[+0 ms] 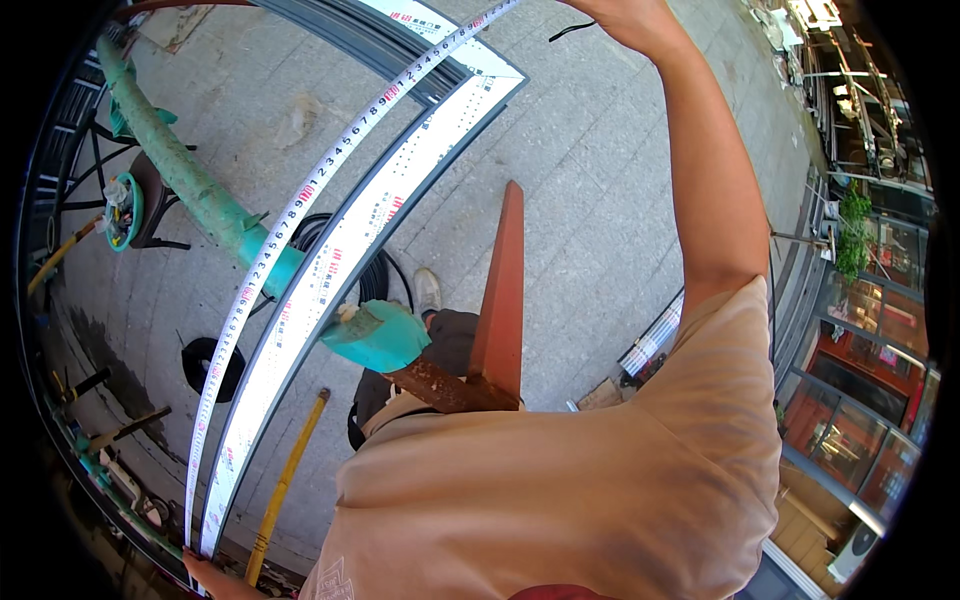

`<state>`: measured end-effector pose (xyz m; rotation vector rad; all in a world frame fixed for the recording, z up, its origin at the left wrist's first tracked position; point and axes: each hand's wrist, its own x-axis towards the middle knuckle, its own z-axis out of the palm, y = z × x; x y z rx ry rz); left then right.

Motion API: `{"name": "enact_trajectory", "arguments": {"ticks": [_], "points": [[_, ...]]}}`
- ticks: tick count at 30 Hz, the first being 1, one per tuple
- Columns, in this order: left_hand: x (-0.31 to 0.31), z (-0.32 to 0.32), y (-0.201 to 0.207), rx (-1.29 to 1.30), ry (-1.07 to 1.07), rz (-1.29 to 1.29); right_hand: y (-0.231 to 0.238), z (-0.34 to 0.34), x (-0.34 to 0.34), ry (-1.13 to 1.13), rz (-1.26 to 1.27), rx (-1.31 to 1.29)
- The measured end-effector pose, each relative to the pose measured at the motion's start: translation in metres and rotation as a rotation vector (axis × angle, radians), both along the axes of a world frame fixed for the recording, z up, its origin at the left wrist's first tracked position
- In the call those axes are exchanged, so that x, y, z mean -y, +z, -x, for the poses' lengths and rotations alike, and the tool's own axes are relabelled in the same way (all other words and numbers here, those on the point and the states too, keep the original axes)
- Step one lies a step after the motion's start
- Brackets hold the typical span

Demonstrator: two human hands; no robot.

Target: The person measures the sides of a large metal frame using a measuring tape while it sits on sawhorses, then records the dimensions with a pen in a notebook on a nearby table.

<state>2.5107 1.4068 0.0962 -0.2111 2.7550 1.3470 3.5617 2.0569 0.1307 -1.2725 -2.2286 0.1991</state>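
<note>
A white tape measure blade point(328, 165) with black and red markings is stretched in a long curve along a dark grey metal frame point(345, 240). White protective film with red print covers the frame's face. At the lower left, my left hand point(215, 577) is closed at the frame's end, where the blade also ends; its fingers are partly hidden. My right hand point(625, 22) is raised at the top edge beside the blade's other end, its fingers cut off by the picture. A black strap point(572, 31) hangs from it; the tape's case is out of sight.
Padded teal supports point(378, 335) lie under the frame, one on a long wrapped pole point(190, 185). A rust-red metal beam point(500, 290) stands close to my body. Black coiled cable point(375, 280), a yellow pole point(285, 485) and a stool with a teal basin point(122, 212) are around.
</note>
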Motion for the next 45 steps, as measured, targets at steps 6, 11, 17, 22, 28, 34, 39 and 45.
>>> {"name": "enact_trajectory", "arguments": {"ticks": [6, 11, 17, 22, 28, 34, 39, 45], "points": [[-0.003, 0.004, 0.001, 0.009, 0.009, 0.000, 0.003, 0.001, 0.002, -0.010, 0.039, -0.040], [-0.005, 0.006, 0.002, 0.013, 0.018, -0.017, 0.001, -0.001, -0.001, 0.009, 0.041, -0.050], [-0.004, 0.007, 0.002, 0.019, 0.030, -0.022, 0.003, 0.000, -0.001, 0.011, 0.036, -0.039], [-0.003, 0.007, 0.002, 0.022, 0.039, -0.023, 0.005, 0.000, -0.002, 0.034, 0.012, -0.024], [-0.006, 0.007, 0.006, 0.027, 0.041, -0.028, 0.008, -0.002, 0.001, 0.026, 0.011, -0.008], [-0.004, 0.004, 0.007, 0.035, 0.055, -0.030, 0.005, 0.001, -0.002, 0.028, 0.020, -0.022], [-0.006, 0.004, 0.007, 0.039, 0.057, -0.031, 0.008, 0.000, -0.001, 0.031, 0.017, -0.005], [-0.007, 0.005, 0.008, 0.045, 0.069, -0.033, 0.008, -0.001, -0.002, 0.048, -0.032, 0.036]]}}
